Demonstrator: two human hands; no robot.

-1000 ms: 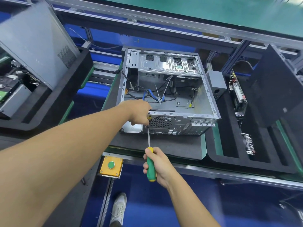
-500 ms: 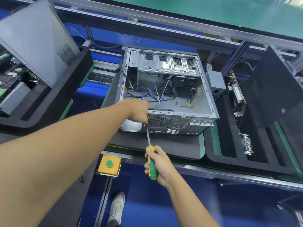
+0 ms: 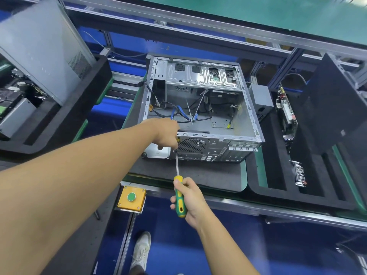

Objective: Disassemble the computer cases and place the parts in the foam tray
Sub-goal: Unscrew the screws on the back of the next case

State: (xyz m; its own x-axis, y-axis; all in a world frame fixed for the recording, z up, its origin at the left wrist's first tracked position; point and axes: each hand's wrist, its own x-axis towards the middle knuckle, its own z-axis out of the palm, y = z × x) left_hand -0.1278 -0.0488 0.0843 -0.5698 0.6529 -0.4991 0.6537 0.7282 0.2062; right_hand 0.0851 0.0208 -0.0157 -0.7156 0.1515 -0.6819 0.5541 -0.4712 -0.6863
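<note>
At the left edge, a black foam tray (image 3: 87,100) holds a leaning grey panel (image 3: 39,44). The left hand (image 3: 166,133) curls at the rear edge of the open case (image 3: 220,114), centre frame, on a grey mat (image 3: 198,175); whether it pinches anything I cannot tell. A yellow button box (image 3: 131,198) sits below, over blue floor (image 3: 218,245). The right hand (image 3: 191,197) grasps a screwdriver (image 3: 177,165), its tip at the left fingers. At right, a second tray (image 3: 278,195) holds boards (image 3: 288,114).

The computer case (image 3: 200,108) sits on a mat (image 3: 208,175) — foam tray (image 3: 278,195) just right of it, second tray (image 3: 65,126) to the left with a panel (image 3: 39,46) leaning in it. A power supply (image 3: 260,98) stands beside the case's right wall; boards (image 3: 287,114) stand in the foam tray's slots.
</note>
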